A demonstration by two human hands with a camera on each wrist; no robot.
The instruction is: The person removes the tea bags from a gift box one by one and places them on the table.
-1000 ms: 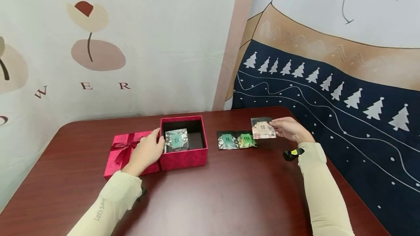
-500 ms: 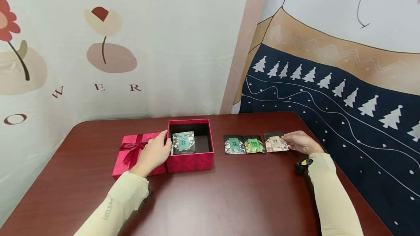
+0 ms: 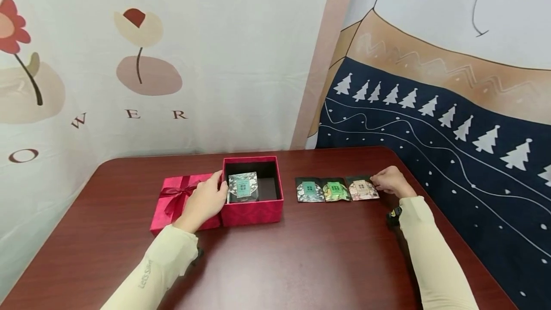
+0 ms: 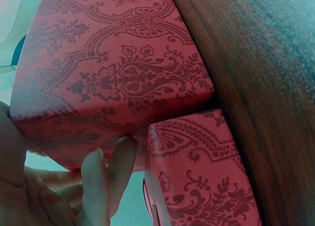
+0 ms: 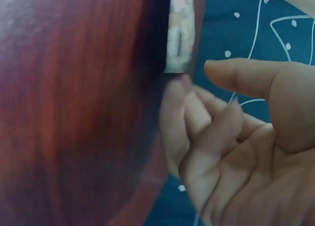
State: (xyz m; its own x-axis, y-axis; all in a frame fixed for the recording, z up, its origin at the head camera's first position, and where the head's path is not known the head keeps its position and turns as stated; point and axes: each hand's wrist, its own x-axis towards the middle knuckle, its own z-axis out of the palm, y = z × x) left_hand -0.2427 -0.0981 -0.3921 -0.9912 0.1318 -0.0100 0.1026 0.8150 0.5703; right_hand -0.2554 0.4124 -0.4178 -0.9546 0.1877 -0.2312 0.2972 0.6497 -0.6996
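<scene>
A red patterned gift box (image 3: 251,213) stands without its lid on the table, a black-and-teal sachet (image 3: 243,187) inside it. My left hand (image 3: 205,201) holds the box's left wall near the rim; in the left wrist view its curled fingers (image 4: 98,186) lie against that side. To the right, a teal-label sachet (image 3: 310,190), a green-label sachet (image 3: 336,189) and a beige-label sachet (image 3: 363,189) lie in a row. My right hand (image 3: 392,182) touches the beige sachet's right edge, its thumb apart from it in the right wrist view.
The red lid (image 3: 172,204) with a ribbon bow lies left of the box, close against it. The brown table (image 3: 275,262) has its right edge just beyond my right hand. A printed cloth (image 3: 241,61) hangs behind.
My right hand has lowered the beige sachet to the table beside the green one and loosened its pinch. The left hand stays at the box. The head view has shifted slightly.
</scene>
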